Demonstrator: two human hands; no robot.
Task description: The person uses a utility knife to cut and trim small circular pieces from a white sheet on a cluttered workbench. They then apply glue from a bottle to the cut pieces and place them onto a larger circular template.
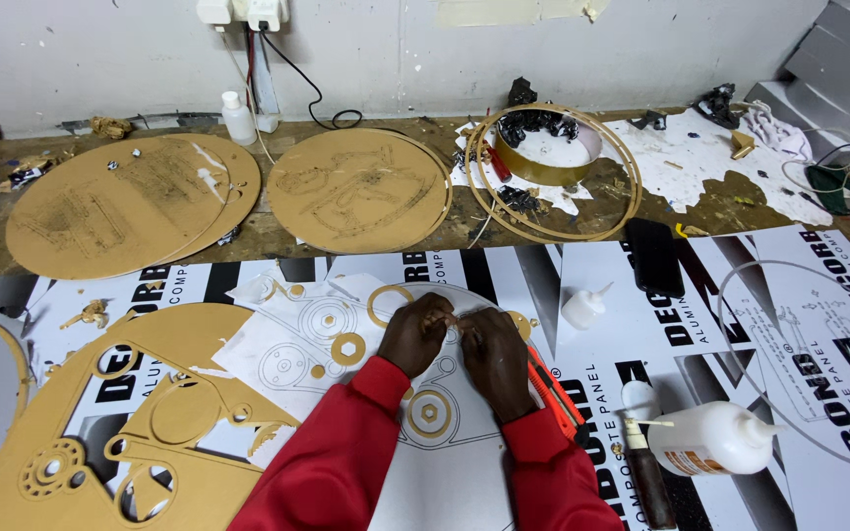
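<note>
- Left hand (pixel 415 332) and right hand (pixel 493 352) are pinching a thin tan strip (pixel 452 319) between their fingertips; its long axis is running left-right.
- Strip is sitting over the white printed template sheet (pixel 292 354) on the counter (pixel 710 206).
- Flat gold ring (pixel 389 306) is lying just beyond the left hand; orange cutter (pixel 555 391) is lying beside the right.

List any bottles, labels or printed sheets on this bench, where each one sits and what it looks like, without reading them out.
Printed panel sheets: cover the bench front, white with black lettering and stripes.
Big glue bottle: lying right of the right hand, white with an orange label.
Small bottle: upright beyond that hand, white, no visible label.
Bottle by the wall: far left, white, capped.
Drawing sheet: under the left hand, white with grey outlines.
</note>
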